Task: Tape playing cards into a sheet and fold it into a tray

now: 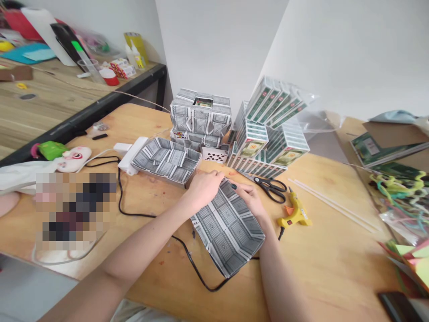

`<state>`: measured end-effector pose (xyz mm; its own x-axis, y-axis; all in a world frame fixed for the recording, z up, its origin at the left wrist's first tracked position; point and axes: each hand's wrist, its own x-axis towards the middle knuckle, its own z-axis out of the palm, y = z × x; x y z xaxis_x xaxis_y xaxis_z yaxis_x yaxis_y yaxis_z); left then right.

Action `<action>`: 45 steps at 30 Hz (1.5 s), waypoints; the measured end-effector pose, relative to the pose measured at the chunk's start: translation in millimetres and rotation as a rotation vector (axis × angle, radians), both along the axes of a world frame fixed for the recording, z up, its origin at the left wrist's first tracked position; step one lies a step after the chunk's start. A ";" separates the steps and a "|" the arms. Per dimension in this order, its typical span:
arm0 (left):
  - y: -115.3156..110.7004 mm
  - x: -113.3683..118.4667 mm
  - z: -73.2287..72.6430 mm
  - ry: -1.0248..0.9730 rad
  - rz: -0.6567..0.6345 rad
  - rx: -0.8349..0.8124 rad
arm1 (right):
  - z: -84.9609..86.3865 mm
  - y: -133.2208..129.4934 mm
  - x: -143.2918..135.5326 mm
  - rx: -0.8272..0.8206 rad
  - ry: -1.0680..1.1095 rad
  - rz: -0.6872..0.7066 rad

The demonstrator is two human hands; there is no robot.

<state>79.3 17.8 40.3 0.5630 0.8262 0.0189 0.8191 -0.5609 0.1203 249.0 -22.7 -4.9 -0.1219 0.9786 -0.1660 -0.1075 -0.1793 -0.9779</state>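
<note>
A box made of playing cards [228, 223], grey card backs facing inward, is tilted above the table in front of me. My left hand [206, 188] is closed at its far end, fingers pinched on the rim. My right hand [250, 199] grips the far right wall, thumb with a dark nail over the edge and fingers hidden behind. Just beyond my left hand lies a second open card box [167, 161]. Black-handled scissors [271, 185] and a yellow glue gun [295, 212] lie right of my right hand.
Behind stand a stacked card structure [201, 116] and several card packs [271, 138]. A white power strip [132, 156] and black cable [191, 259] lie left and beneath the held box. Clear glue sticks [335, 205] and pipe cleaners [398, 188] are right. Another person's arm [8, 203] shows at left.
</note>
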 end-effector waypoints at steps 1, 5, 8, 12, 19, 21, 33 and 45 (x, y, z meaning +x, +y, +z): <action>-0.1 0.1 -0.6 0.000 -0.002 0.002 | 0.1 -0.6 -0.1 -0.009 0.008 0.002; -0.8 1.5 -2.6 -0.006 0.003 0.007 | 0.9 -2.0 -0.9 -0.018 0.035 0.001; -1.9 2.4 -3.5 -0.009 0.014 0.022 | 0.9 -1.8 -1.4 -0.013 0.047 -0.008; -2.8 2.6 -4.1 -0.005 0.021 0.022 | 1.0 -1.1 -2.3 -0.014 0.068 -0.031; -2.3 2.7 -3.8 -0.007 0.030 -0.007 | 1.1 -0.7 -2.0 -0.038 0.053 -0.017; -2.6 3.0 -3.9 0.003 0.028 0.001 | 0.0 0.1 -1.0 -0.033 0.041 -0.002; -4.4 4.2 5.9 0.027 -0.036 0.013 | -0.2 4.2 1.6 0.102 -0.055 -0.010; 2.6 -0.7 13.2 -0.198 -0.053 0.016 | 1.7 5.7 2.5 0.081 -0.075 0.002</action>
<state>78.6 20.4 53.5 0.5894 0.7945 0.1461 0.7498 -0.6053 0.2671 251.6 -17.0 -3.2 -0.1143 0.9889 -0.0947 -0.0327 -0.0990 -0.9946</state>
